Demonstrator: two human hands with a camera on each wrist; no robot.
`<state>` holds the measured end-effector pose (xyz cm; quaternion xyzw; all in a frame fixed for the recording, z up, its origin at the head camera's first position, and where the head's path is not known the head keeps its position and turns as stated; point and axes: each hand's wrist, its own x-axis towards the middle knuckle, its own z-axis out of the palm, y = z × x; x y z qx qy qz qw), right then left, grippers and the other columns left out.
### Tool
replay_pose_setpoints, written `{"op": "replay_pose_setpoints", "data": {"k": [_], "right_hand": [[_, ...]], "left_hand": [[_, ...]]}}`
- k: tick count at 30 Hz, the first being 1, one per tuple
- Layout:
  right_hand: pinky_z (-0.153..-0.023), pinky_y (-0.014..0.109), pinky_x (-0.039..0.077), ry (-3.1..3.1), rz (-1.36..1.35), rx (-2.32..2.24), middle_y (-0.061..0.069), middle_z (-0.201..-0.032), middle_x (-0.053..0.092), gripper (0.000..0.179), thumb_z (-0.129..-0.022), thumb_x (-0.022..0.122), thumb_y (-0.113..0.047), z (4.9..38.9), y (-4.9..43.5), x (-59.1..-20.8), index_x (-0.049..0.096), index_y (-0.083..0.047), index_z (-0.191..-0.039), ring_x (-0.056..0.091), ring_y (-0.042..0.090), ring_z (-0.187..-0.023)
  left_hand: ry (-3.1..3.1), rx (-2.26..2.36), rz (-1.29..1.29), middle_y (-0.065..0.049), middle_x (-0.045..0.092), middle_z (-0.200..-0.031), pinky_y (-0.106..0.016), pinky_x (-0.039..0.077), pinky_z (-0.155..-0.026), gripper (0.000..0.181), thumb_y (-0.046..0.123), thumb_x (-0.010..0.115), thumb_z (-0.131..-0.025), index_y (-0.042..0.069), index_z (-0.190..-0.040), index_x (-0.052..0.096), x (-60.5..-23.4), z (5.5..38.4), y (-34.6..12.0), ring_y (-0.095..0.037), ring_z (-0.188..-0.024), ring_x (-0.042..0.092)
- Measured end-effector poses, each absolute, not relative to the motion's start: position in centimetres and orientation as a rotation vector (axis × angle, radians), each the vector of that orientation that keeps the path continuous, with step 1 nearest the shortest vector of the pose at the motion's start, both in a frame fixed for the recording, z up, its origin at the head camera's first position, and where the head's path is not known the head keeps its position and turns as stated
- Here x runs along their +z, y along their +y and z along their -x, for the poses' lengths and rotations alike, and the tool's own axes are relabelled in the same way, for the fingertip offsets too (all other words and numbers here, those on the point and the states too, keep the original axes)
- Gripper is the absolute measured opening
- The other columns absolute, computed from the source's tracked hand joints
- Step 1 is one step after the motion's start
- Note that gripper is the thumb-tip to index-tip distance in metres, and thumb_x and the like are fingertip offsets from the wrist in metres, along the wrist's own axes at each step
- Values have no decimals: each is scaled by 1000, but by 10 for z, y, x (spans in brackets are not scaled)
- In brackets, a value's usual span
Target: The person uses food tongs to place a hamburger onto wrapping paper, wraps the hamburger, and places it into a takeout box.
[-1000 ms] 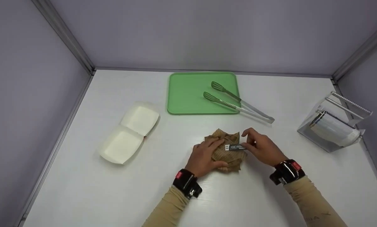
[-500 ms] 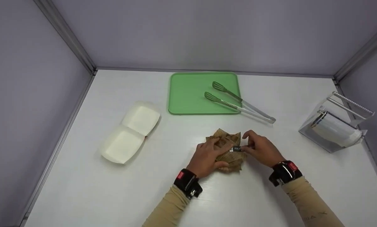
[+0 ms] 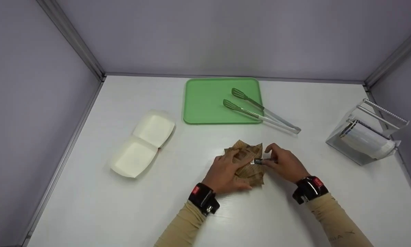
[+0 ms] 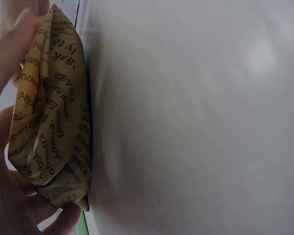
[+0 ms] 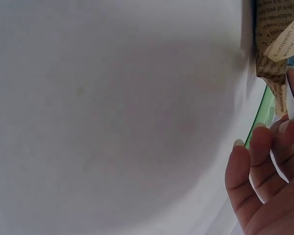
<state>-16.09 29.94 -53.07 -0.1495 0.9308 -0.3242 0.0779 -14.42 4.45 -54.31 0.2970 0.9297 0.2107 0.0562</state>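
Observation:
A parcel (image 3: pixel 250 176) of brown printed paper lies folded on the white table. My left hand (image 3: pixel 222 173) holds it from the left, index finger pressing on top beside a small black-and-white sticker (image 3: pixel 258 161). In the left wrist view, fingers bend round one end of the parcel (image 4: pixel 61 122), and the thumb is at the opposite end. At the parcel's right edge, my right hand (image 3: pixel 287 166) pinches the sticker's outer end between thumb and index finger. In the right wrist view its other fingers (image 5: pixel 237 171) are spread below.
A white clamshell box (image 3: pixel 135 156) stands opened out at left. Behind the parcel is a green tray (image 3: pixel 205 103), with metal tongs (image 3: pixel 277 119) lying across its right side. A clear dispenser (image 3: pixel 346 151) holding a roll (image 3: pixel 365 139) stands at right.
The sticker has shifted right, and my left index finger has come over its left end. My left thumb has slid slightly toward me. The right hand still pinches the sticker.

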Motion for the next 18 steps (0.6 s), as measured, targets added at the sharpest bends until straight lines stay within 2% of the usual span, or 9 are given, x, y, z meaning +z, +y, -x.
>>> {"op": "replay_pose_setpoints", "data": {"k": [5, 10, 13, 18], "right_hand": [[-58, 25, 37, 2795, 422, -955, 0, -76, 56, 30, -95, 71, -26, 161, 299, -533, 56, -9, -116, 46, 11, -65], [-56, 25, 37, 2794, 395, -946, -1, -73, 53, 33, -96, 69, -32, 160, 300, -534, 56, -7, -115, 45, 11, -62], [-54, 24, 36, 2781, 355, -947, -2, -71, 53, 34, -97, 67, -35, 159, 301, -536, 55, -8, -114, 44, 10, -60], [-55, 25, 38, 2749, 278, -969, 0, -70, 58, 31, -99, 65, -35, 159, 301, -538, 55, -8, -111, 48, 11, -61]], "left_hand": [[2834, 669, -915, -13, 41, -157, -51, 44, -110, 87, 64, 75, -80, 48, -155, 33, -547, 146, 44, -30, -142, 47], [2783, 754, -851, -14, 39, -159, -50, 44, -113, 89, 37, 85, -80, 48, -154, 36, -549, 146, 44, -32, -142, 47], [2757, 806, -824, -15, 39, -159, -47, 44, -113, 92, 25, 86, -79, 47, -154, 37, -549, 146, 44, -32, -140, 49], [2726, 850, -812, -13, 38, -159, -44, 46, -112, 92, 16, 83, -79, 45, -154, 37, -550, 147, 43, -31, -137, 52]]}}
